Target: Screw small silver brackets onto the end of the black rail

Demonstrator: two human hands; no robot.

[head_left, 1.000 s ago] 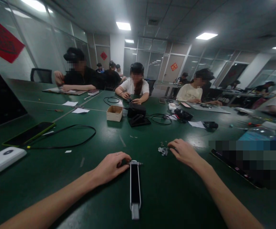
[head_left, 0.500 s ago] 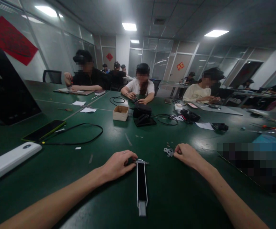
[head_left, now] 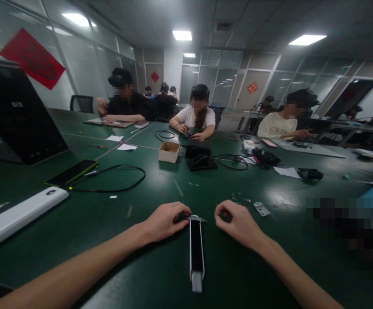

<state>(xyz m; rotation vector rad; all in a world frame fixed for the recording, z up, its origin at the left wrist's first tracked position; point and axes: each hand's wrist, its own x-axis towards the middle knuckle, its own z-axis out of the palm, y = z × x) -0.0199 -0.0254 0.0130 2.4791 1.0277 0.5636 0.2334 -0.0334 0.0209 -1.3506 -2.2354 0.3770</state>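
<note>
A long, narrow piece with a white frame and black face [head_left: 196,246] lies upright in view on the table, a silver tab [head_left: 197,283] at its near end. Across its far end runs a thin metal rod [head_left: 203,220] that sticks out to the right. The fingertips of my left hand [head_left: 167,221] are closed on the rod's left end. My right hand [head_left: 240,223] is pinched a short way right of the rod; whatever sits between its fingertips is too small to make out. Beyond it lie a metal bracket with holes [head_left: 262,209] and several small rings [head_left: 234,196].
On the left are a white elongated case [head_left: 25,214], a phone [head_left: 72,172] and a black cable [head_left: 135,186]. A small open box [head_left: 169,153] and a black stand [head_left: 201,161] sit ahead. A person in white [head_left: 196,116] works across the green table.
My right hand has moved left from the metal parts to near the rod, and the bracket has shifted right. My left hand remains on the rod. The view has turned slightly left.
</note>
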